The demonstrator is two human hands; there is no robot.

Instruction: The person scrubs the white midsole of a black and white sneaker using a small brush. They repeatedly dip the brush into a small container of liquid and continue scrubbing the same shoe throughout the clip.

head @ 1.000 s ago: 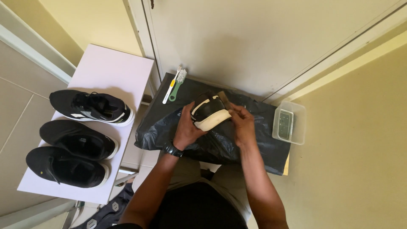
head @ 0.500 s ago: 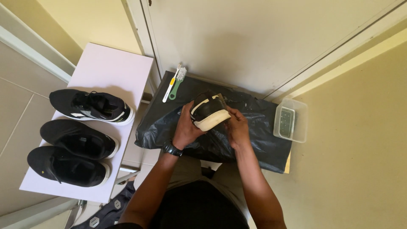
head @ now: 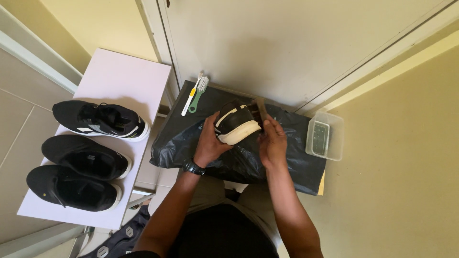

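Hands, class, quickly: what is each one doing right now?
Left hand: closed on the black shoe with the cream sole.
Right hand: closed on a brown brush at the shoe's end.

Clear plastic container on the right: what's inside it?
The clear plastic container holds one dark rectangular item with a pale edge, lying flat. It may be a brush or sponge; too small to tell. Anything under it is hidden.
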